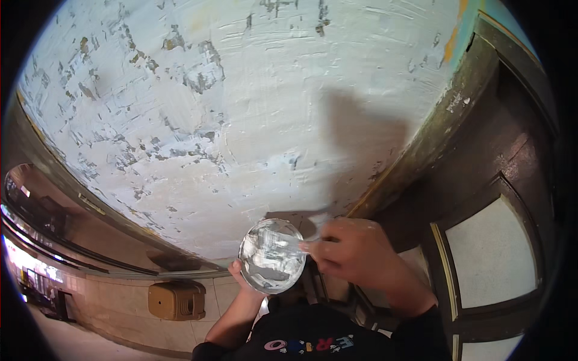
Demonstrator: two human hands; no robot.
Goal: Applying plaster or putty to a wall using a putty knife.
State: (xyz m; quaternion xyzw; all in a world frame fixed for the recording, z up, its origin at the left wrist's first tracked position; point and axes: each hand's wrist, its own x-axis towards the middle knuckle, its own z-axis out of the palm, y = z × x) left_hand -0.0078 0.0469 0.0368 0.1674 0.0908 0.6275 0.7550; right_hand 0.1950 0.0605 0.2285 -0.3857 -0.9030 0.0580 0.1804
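Note:
In front of my body, my left hand (pixel 239 274) holds a round tub (pixel 242 256) from its left side and underneath, fingers curled against it. White putty (pixel 268 274) coats the inside of the tub. My right hand (pixel 346 249) is closed around the handle of a putty knife (pixel 290 245). Its pale, smeared blade lies in the tub, over the putty; where blade ends and putty begins is hard to make out. Ahead stands a wall (pixel 271 120), roughly coated in white, with grey bare patches mostly on its left part.
Along the wall's right edge runs a dark wooden frame (pixel 445 120), beside a dark door with pale panels (pixel 494 253). A brown plastic stool (pixel 176 301) stands on the tiled floor (pixel 129 304) at lower left. A dark-edged ledge (pixel 90 210) borders the wall's left side.

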